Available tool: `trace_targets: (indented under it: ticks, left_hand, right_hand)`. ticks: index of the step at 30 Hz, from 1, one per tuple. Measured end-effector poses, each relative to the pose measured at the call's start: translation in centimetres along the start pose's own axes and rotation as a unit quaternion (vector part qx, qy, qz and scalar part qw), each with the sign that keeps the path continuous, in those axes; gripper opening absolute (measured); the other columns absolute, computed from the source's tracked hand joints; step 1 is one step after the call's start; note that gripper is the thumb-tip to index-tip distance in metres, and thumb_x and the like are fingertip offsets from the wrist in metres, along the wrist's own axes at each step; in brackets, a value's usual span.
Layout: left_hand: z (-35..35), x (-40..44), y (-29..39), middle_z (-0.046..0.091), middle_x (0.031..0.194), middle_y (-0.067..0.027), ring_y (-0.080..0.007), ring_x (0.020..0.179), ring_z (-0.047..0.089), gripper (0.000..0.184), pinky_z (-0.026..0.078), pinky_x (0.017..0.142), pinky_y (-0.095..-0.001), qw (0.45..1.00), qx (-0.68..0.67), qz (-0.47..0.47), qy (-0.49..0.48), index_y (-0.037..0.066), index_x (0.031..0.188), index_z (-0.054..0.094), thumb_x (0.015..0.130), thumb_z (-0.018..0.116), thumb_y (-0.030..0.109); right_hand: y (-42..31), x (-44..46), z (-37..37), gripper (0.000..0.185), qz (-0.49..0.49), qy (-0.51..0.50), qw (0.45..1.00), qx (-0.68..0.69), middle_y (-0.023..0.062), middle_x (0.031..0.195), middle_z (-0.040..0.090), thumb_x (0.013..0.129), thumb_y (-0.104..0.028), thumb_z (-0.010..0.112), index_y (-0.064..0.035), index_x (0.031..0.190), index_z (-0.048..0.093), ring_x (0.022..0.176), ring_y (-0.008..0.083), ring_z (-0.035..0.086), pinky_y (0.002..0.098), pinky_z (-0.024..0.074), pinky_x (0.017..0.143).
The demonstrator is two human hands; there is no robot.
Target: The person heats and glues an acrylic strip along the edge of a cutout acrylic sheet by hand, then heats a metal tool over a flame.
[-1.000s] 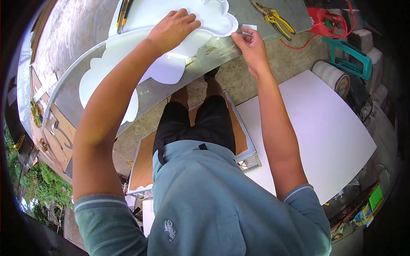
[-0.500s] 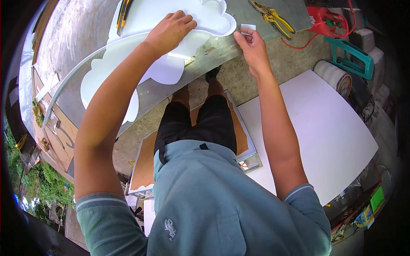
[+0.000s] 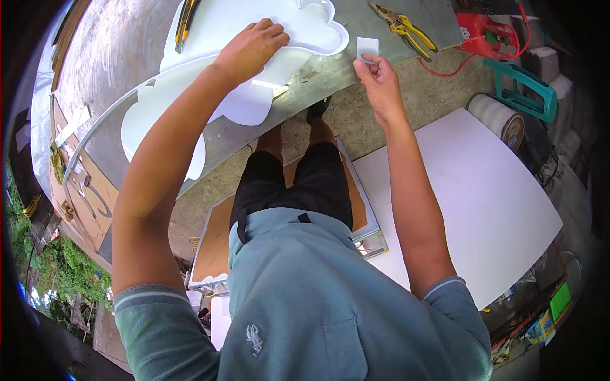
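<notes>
On the workbench lies a white cloud-shaped panel [image 3: 219, 28] with a thin upright white strip [image 3: 341, 38] along its scalloped edge. The strip's long loose part curves away to the left. My left hand [image 3: 254, 51] is closed over the strip at the panel's near edge; its fingertips are partly hidden. Off the panel's right end, my right hand [image 3: 383, 86] pinches a small white rectangular piece [image 3: 368, 48] between thumb and fingers, held upright. A yellow-and-black utility knife [image 3: 184, 26] rests on the panel. Yellow-handled pliers [image 3: 406, 30] lie right of the small piece.
White scalloped cut-outs [image 3: 244, 108] jut past the near bench edge. A large white sheet [image 3: 470, 197] lies at lower right. A red tank [image 3: 486, 35] with a hose, a teal plastic stool [image 3: 521, 92] and a roll [image 3: 499, 120] stand at the right.
The small white piece has been turned up, so more of its face shows, and my right hand has shifted slightly right and down. My left hand stays nearly in place on the strip.
</notes>
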State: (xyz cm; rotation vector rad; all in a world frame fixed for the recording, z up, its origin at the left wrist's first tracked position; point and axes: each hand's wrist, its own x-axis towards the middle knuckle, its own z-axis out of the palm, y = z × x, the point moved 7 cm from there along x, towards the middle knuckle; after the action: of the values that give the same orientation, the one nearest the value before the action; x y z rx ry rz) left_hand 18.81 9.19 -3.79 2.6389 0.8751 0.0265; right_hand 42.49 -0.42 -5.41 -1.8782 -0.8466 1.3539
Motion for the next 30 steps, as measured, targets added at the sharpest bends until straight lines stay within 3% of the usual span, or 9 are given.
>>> trace_targets:
  ticks: [20, 30]
  left_hand:
    - [-0.4, -0.1, -0.2, 0.061, 0.11, -0.009, -0.03, 0.113, 0.054, 0.032, 0.046, 0.104, -0.0386, 0.999, -0.029, -0.028, -0.028, 0.004, 0.105, 0.064, 0.075, 0.071, -0.005]
    - [-0.6, -1.0, -0.5, 0.06, 0.112, -0.0121, -0.0344, 0.114, 0.054, 0.038, 0.047, 0.101, -0.0426, 0.992, -0.073, -0.105, -0.024, 0.006, 0.105, 0.063, 0.071, 0.067, -0.01]
  right_hand:
    - [2.6, -4.3, -2.6, 0.045, 0.034, -0.03, 0.999, 0.016, 0.0097, 0.109, 0.064, 0.094, -0.025, 0.073, 0.0013, 0.127, 0.057, 0.097, 0.014, 0.059, 0.0282, 0.05, 0.086]
    - [2.5, -8.0, -8.7, 0.037, 0.024, -0.045, 0.999, 0.003, 0.0044, 0.101, 0.064, 0.094, -0.019, 0.073, -0.0018, 0.123, 0.059, 0.092, 0.0108, 0.059, 0.0267, 0.0502, 0.083]
